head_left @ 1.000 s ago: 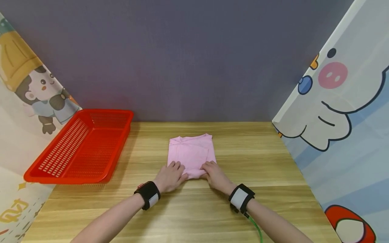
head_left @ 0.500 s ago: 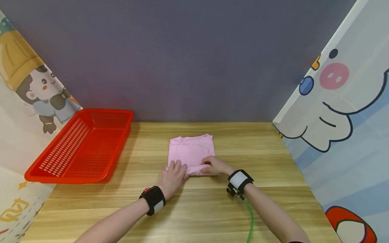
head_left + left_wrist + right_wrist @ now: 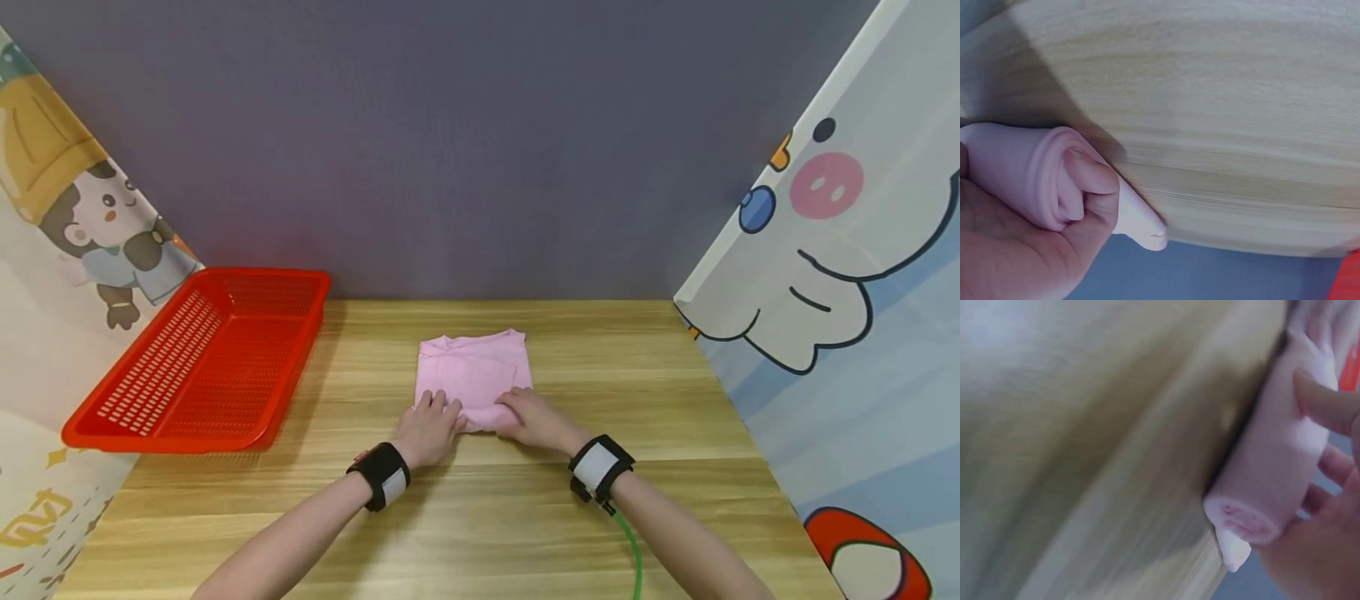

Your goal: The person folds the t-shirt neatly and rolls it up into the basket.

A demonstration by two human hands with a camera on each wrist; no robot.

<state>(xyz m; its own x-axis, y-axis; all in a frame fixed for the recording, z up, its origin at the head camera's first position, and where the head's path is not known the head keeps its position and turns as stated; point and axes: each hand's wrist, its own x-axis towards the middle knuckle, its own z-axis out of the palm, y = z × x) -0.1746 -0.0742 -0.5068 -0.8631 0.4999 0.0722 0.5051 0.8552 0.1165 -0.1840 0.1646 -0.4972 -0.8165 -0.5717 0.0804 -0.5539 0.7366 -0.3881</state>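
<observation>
A pink cloth (image 3: 472,375) lies folded into a near-square on the table, its near edge turned into a roll. My left hand (image 3: 427,429) grips the left end of this roll; in the left wrist view a bent finger (image 3: 1094,178) tucks into the coiled end of the cloth (image 3: 1016,156). At the other end, my right hand (image 3: 540,421) holds the roll between thumb and fingers. The right wrist view shows that thumb (image 3: 1322,403) pressing on the rolled cloth (image 3: 1272,456), with the fingers on its far side. Both wrists wear black straps.
A red plastic basket (image 3: 266,417) with perforated sides stands at the table's left. Behind the wooden table (image 3: 480,533) rises a dark grey panel (image 3: 480,150), and printed cartoon sheets flank it. A green cable (image 3: 636,554) trails from the right wrist strap.
The roll has moved slightly away from me. My right hand shifted to the roll's right end, then back inward; my left hand lay flatter half a second ago and now grips the roll.
</observation>
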